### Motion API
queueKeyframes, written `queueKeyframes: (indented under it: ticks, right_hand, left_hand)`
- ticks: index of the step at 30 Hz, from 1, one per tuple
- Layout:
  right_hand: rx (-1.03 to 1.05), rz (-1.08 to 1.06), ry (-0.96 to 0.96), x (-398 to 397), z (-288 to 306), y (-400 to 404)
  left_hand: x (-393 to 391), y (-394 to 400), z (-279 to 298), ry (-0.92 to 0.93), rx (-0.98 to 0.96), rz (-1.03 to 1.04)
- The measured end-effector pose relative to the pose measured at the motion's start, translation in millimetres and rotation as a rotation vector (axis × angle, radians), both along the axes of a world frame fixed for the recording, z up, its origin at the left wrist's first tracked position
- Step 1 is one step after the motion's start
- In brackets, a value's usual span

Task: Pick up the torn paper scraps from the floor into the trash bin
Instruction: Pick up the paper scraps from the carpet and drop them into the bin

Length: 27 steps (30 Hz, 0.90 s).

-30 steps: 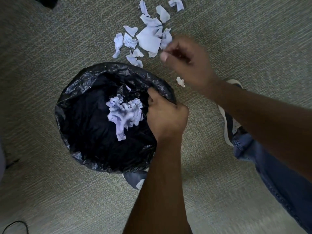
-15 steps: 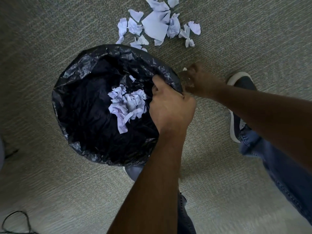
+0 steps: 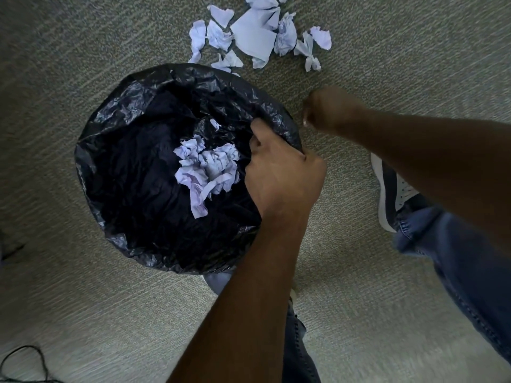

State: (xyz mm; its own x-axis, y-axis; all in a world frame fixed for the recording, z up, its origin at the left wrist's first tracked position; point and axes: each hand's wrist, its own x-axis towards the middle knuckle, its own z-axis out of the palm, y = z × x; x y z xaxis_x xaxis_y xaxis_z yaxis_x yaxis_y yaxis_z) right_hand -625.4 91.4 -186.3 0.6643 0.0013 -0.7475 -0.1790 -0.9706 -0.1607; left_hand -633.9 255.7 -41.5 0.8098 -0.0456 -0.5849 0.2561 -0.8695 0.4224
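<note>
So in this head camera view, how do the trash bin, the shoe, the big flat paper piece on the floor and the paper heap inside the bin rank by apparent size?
1. Trash bin
2. Shoe and paper heap: too alike to rank
3. Flat paper piece

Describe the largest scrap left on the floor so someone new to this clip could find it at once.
Start at the trash bin lined with a black bag; a cluster of pale scraps lies on the carpet just beyond its far rim. In the cluster's middle sits the big flat paper piece. Unlike its crumpled neighbours, it is smooth, roughly four-sided and clearly the largest.
</note>
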Motion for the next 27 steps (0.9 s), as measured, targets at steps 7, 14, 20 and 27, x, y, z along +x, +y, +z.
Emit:
queueKeyframes:
  ticks: [7,14,20,27]
  right_hand:
    - [-0.194,-0.004,-0.427,36.2,9.9,-21.2]
    - [-0.196,0.093,-0.297,61.1,-4.7,-25.9]
    - [-0.166,0.097,-0.236,47.1,-11.2,-9.7]
    - [0.111,-0.359,-0.368,2.5,17.6,7.5]
  left_hand:
    - [-1.5,-3.6,-1.0,-0.019,0.005,-0.012]
    - [-5.6,-6.4,-5.8,-0.035,-0.013,-0.05]
    - [-14.3,-2.5,-7.6,-0.056,-0.001,-0.163]
    - [-9.1,0.7,-3.5,-0.019,-0.009,-0.171]
